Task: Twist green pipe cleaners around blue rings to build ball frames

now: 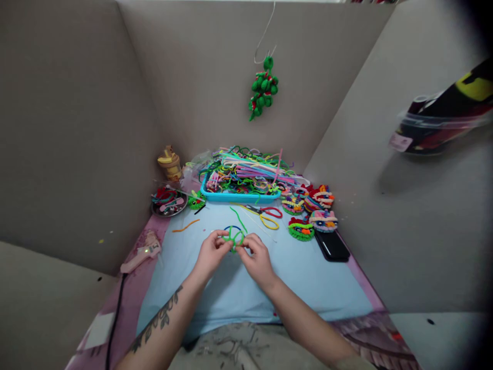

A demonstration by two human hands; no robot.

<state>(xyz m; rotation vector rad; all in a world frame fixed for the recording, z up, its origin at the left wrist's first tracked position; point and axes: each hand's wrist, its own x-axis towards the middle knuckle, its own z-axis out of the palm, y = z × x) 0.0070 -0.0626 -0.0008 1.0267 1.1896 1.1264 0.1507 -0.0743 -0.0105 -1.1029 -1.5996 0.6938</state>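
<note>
Over the middle of the light blue mat (300,277), my left hand (210,253) and my right hand (257,257) meet, both pinched on a green pipe cleaner (234,235). It is bent into small loops between my fingertips, and one end sticks up and away. A dark blue ring lies just behind the loops. Both hands are closed on the green wire.
A blue tray (239,195) heaped with coloured pipe cleaners stands at the back. Scissors (265,213) lie before it, finished fuzzy pieces (311,210) and a black phone (332,245) to the right. A glue gun (140,253) and a small dish (168,203) are at left. Grey partition walls surround the desk.
</note>
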